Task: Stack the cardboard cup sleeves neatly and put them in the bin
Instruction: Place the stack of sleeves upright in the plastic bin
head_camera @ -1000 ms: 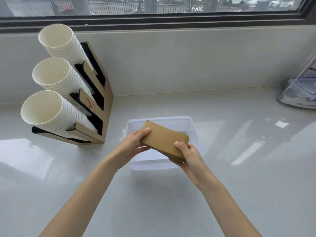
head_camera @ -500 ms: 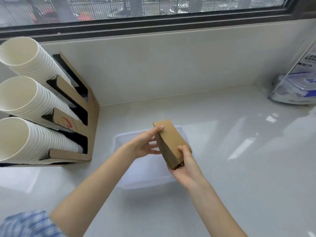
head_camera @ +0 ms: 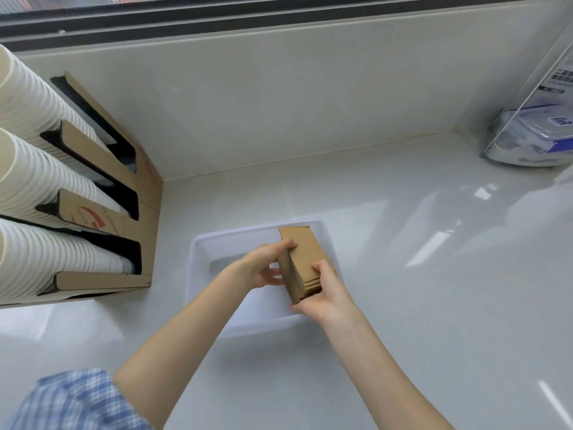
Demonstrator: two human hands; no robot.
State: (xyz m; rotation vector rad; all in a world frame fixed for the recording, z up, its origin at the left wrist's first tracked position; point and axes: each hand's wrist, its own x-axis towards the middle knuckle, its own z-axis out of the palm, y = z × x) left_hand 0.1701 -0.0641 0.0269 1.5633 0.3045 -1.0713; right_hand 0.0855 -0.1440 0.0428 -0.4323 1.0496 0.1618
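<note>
A stack of brown cardboard cup sleeves (head_camera: 305,256) is held on edge, tilted, inside the right part of a translucent white plastic bin (head_camera: 201,246) on the pale counter. My left hand (head_camera: 266,268) presses the stack's left side with fingers over its top edge. My right hand (head_camera: 325,294) grips its near end from the right, thumb on the top sleeve. The stack's lower edge is hidden behind my hands, so contact with the bin floor cannot be told.
A cardboard cup dispenser (head_camera: 136,193) with three rows of white paper cups (head_camera: 28,178) stands at the left. A clear plastic container (head_camera: 533,135) sits at the far right corner. The wall and window sill run along the back.
The sleeve stack has turned from lying flat to standing on edge and has gone down into the bin's right side. Both hands stayed on it. The camera has tilted down and shifted right.
</note>
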